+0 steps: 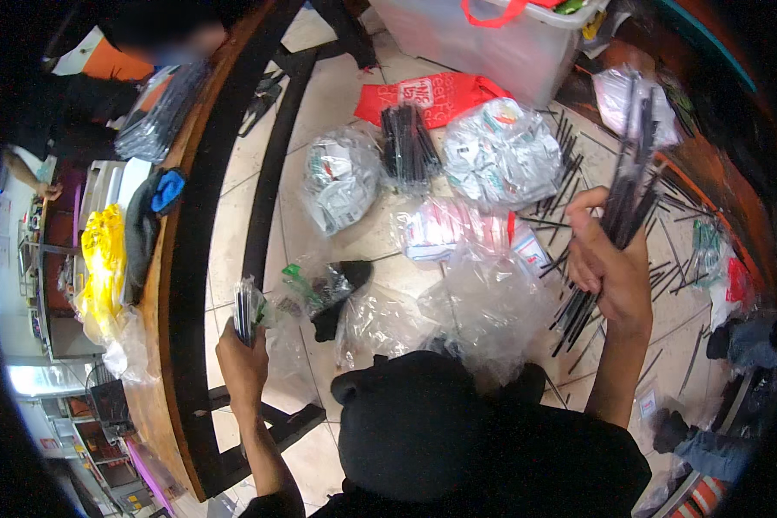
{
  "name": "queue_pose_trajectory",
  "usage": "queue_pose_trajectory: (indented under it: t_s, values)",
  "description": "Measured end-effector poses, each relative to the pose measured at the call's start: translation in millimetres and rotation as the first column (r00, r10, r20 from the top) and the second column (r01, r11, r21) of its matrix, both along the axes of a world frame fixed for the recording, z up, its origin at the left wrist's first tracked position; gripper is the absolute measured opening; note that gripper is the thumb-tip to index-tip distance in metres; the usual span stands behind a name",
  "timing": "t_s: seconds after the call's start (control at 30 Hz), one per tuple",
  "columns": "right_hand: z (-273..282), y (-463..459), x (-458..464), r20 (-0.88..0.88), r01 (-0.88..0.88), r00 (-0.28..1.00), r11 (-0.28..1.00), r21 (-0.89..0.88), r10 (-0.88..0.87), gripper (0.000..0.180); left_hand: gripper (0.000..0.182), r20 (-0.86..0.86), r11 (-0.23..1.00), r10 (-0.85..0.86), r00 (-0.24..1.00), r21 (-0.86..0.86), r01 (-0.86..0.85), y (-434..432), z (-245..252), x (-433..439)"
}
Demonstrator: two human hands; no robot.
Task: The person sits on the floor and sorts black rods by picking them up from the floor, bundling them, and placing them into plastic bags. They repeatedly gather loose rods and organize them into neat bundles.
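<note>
My left hand (243, 362) grips a clear plastic packet of thin black straws (245, 315) beside the table's edge. On the other side, my right hand (612, 272) is raised and closed around a loose bunch of long black straws (628, 175), its upper end blurred. Many more black straws (670, 265) lie scattered on the tiled floor below and around that hand. Between my hands, crumpled clear plastic bags (492, 304) rest on the floor. Farther ahead stands a wrapped bundle of black straws (408, 146), between two plastic bags of silvery packets (340, 178) (498, 155).
A wooden table (168, 259) with a black frame runs along the left, bearing a yellow bag (103, 259). Ahead are a red bag (453, 94) and a translucent plastic bin (485, 48). A pack with red and white printing (447, 226) lies mid-floor. Another person (116, 58) is at upper left.
</note>
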State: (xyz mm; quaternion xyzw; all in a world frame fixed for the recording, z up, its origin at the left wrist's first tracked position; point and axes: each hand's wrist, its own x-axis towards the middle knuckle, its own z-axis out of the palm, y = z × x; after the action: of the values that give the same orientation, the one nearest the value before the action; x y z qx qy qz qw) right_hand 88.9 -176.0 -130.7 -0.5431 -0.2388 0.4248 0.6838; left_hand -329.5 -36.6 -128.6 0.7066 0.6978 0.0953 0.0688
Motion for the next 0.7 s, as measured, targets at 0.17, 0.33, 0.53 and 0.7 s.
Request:
queue_pose_trajectory:
  t_s: [0.17, 0.33, 0.53, 0.7]
  values:
    - [-1.9, -53.1, 44.5, -0.512, 0.178, 0.855, 0.974, 0.137, -0.084, 0.030, 0.024, -0.118, 1.000, -0.014, 0.993, -0.003, 0.013, -0.6, -73.2, -69.3]
    - [-24.0, -106.1, 52.2, -0.517, 0.285, 0.829, 0.957, 0.058, -0.215, 0.037, 0.056, -0.311, 0.974, -0.042, 0.949, -0.225, -0.031, -39.1, -113.5, -141.5]
    - [-49.9, -143.9, 84.3, -0.608, 0.380, 0.756, 0.918, 0.109, -0.241, 0.035, 0.039, 0.091, 0.984, -0.012, 0.996, -0.178, 0.029, -76.4, -55.6, -93.1]
    - [-43.0, -164.6, 110.9, -0.688, 0.461, 0.660, 0.886, 0.054, -0.302, 0.033, 0.033, 0.229, 0.988, 0.073, 0.971, -0.153, -0.038, -70.8, -33.9, -24.9]
